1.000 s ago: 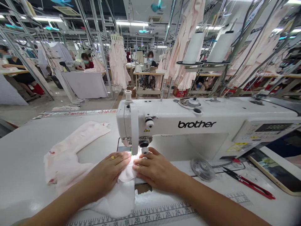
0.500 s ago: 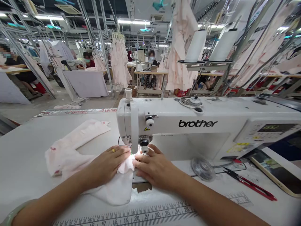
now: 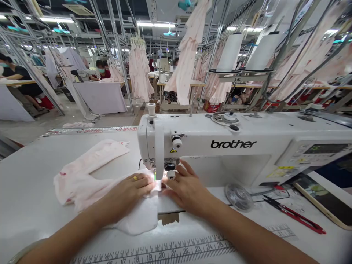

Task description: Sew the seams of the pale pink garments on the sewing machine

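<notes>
The pale pink garment [image 3: 88,176] is soft, matt cloth, smooth with light creases. The sewing machine [image 3: 220,146] has a glossy white casing that looks like painted metal. The counter [image 3: 33,205] is smooth and white with a faint sheen. The thread snips [image 3: 299,221] have shiny red grips, apparently plastic-coated, and dark metal blades. The round disc [image 3: 238,197] beside them is clear, glossy plastic, and the thread cones [image 3: 231,51] look matt white.
</notes>
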`<state>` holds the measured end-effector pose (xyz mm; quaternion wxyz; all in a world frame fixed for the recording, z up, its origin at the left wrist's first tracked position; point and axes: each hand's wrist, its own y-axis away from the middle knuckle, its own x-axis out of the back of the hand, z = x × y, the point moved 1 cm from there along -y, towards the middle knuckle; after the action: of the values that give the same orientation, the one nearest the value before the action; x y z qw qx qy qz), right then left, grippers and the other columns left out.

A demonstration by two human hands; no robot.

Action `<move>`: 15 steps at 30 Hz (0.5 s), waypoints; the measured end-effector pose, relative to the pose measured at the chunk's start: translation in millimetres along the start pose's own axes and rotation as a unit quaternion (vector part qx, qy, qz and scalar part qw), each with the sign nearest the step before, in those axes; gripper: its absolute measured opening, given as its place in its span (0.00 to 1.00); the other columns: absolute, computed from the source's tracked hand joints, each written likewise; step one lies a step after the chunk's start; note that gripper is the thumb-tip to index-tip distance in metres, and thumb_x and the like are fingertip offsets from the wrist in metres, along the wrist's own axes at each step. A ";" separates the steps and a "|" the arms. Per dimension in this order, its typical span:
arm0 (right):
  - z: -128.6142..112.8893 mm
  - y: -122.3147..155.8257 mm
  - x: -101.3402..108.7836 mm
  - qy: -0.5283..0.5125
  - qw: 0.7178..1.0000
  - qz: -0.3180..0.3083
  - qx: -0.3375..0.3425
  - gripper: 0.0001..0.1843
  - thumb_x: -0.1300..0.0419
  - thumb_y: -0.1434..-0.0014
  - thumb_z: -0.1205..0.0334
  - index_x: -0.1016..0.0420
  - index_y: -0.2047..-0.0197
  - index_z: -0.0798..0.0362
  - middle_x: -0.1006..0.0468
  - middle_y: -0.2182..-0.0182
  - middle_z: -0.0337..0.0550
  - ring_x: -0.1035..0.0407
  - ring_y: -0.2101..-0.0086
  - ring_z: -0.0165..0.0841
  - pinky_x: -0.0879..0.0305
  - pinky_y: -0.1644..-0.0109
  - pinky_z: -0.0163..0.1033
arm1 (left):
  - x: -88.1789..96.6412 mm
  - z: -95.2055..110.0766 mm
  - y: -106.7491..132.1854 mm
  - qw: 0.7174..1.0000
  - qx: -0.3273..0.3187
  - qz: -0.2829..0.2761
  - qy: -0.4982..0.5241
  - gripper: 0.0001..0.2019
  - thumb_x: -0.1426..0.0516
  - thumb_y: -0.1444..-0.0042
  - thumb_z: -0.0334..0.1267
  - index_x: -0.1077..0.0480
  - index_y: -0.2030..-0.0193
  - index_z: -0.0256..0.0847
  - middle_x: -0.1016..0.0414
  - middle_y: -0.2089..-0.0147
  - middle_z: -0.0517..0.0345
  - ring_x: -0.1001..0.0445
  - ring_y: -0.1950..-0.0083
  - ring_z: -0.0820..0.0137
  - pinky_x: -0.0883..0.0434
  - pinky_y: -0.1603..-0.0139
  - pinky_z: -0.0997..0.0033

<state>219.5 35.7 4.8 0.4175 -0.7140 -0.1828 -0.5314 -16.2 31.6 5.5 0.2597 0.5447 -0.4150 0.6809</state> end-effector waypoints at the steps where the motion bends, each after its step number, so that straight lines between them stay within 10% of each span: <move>1: -0.1 0.4 0.1 -0.008 1.000 0.000 0.009 0.09 0.43 0.32 0.59 0.30 0.50 0.49 0.24 0.55 0.42 0.38 0.50 0.38 0.63 0.31 0.49 | -0.2 0.3 -0.6 1.000 0.005 0.002 -0.010 0.19 0.55 0.35 0.24 0.32 0.43 0.40 0.24 0.48 0.51 0.27 0.46 0.65 0.27 0.45 0.63; 15: -3.0 0.0 1.3 -0.013 0.998 -0.053 0.022 0.16 0.44 0.32 0.49 0.31 0.47 0.48 0.28 0.50 0.44 0.42 0.45 0.39 0.65 0.30 0.53 | 1.3 -0.8 7.5 1.000 -0.013 0.003 0.023 0.23 0.52 0.36 0.25 0.36 0.37 0.43 0.27 0.40 0.49 0.29 0.40 0.64 0.30 0.39 0.62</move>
<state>218.2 33.0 6.3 0.4021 -0.7006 -0.2378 -0.5395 -23.1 28.2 4.6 0.2743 0.5245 -0.4189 0.6886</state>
